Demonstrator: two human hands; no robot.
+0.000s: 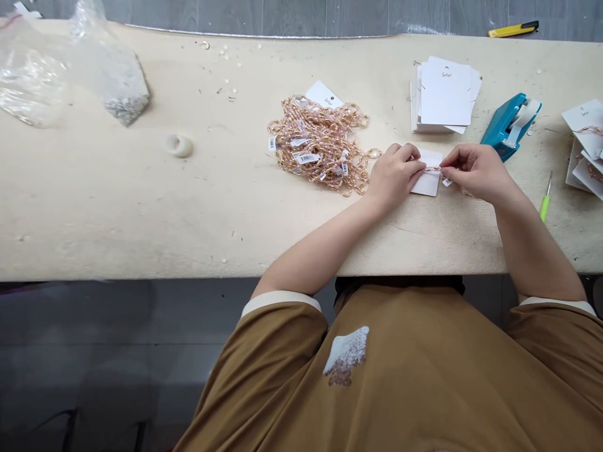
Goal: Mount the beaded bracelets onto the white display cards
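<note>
As forearms [320, 245] angle inward, the left hand [394, 176] presses a white card [428, 183]; the right hand [475, 172] pinches a gold chain [432, 168].

White rectangular display card [428, 177]: flat, right of frame centre, slightly rotated, lower corner projecting toward the wearer. Thin gold chain with pinkish beads [432, 168] runs across its upper part, ends partly hidden. Small white tag [446, 182] sits just beyond the card's right edge. Left hand [393, 176] grips the card's left side; right hand [475, 172] pinches the chain.
</note>
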